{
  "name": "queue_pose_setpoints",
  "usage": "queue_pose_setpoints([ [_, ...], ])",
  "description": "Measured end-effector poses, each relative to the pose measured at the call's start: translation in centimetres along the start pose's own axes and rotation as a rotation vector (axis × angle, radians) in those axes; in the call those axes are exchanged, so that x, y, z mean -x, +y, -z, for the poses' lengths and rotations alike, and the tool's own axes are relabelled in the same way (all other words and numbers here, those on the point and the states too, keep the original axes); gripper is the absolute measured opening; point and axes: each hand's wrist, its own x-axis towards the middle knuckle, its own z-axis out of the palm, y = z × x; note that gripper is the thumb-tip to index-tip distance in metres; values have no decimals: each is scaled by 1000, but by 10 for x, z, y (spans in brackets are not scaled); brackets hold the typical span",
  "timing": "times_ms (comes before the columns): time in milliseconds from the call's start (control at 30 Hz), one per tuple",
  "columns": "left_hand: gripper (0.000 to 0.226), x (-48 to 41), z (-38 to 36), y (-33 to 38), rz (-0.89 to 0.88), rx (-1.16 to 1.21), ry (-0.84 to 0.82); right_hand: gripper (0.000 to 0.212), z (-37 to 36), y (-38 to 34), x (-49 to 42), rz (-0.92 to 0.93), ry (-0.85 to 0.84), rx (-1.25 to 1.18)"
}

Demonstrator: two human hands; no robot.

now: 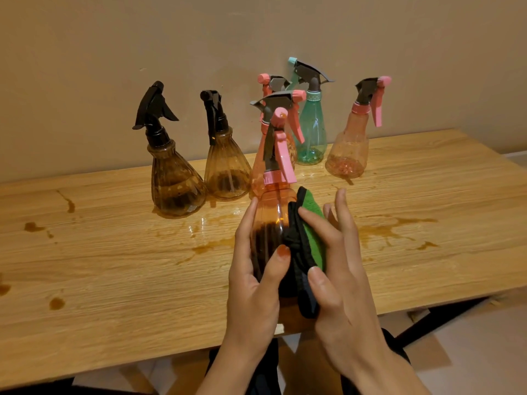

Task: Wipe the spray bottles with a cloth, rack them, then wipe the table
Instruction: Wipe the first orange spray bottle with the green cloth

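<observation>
My left hand [253, 269] grips an orange spray bottle with a pink trigger [271, 218], held upright above the table's near edge. My right hand [333, 260] presses a green and black cloth [306, 238] against the bottle's right side, thumb and forefinger curled on the cloth and the other fingers spread. Behind stand two brown bottles with black heads [176, 181] [226, 166], two pink-headed orange bottles [278, 124] [349, 146] and a teal bottle [310, 129].
The wooden table [114, 280] carries brown liquid stains and wet patches at the left, centre and right. A plain wall runs behind the bottles. Black table legs and pale floor show at the lower right. No rack is in view.
</observation>
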Motion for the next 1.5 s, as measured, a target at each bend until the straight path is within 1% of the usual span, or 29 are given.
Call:
queue_pose_setpoints([
  [100, 71, 0, 1, 0, 13, 40, 11, 68, -12, 2, 14, 51, 7, 92],
  [167, 77, -1, 2, -1, 17, 38, 25, 69, -19, 5, 25, 61, 12, 140],
  [233, 73, -1, 3, -2, 26, 36, 30, 68, -20, 7, 27, 49, 22, 159],
  [333, 65, -1, 2, -2, 22, 33, -9, 67, -11, 5, 8, -6, 43, 118],
  [400, 63, 2, 0, -2, -3, -20, -11, 63, -3, 2, -8, -58, 38, 77],
  [467, 63, 3, -1, -1, -6, -29, -3, 61, 2, 2, -14, -55, 13, 68],
  [600, 62, 2, -1, -1, 26, 17, 9, 67, 1, 4, 7, -27, -44, 81],
  [733, 63, 0, 2, -1, 43, 47, 43, 70, -7, 12, 32, -21, -44, 116],
  [900, 65, 1, -1, 0, 2, -10, -34, 68, 4, 5, 8, -134, -27, 0],
  [967, 64, 1, -1, -1, 1, -20, -38, 65, 6, 4, -5, -123, -37, 18],
  [1100, 62, 0, 1, -2, 18, 3, 11, 68, -1, 4, -5, -36, -26, 122],
  [1167, 61, -2, 2, -3, 11, 5, 36, 68, -7, 7, 7, -8, -21, 134],
  [1233, 60, -3, 2, -3, 23, 23, 46, 68, -11, 8, 17, -26, -32, 105],
  [1367, 64, -1, 1, -2, 26, 28, -5, 64, -6, 8, 9, -108, -5, 11],
  [1433, 65, 0, 0, -1, 27, 25, -43, 60, -1, 7, -3, -92, 21, 10],
  [1500, 64, 0, 0, -1, 16, 17, -59, 59, 1, 5, -10, -35, 29, 51],
])
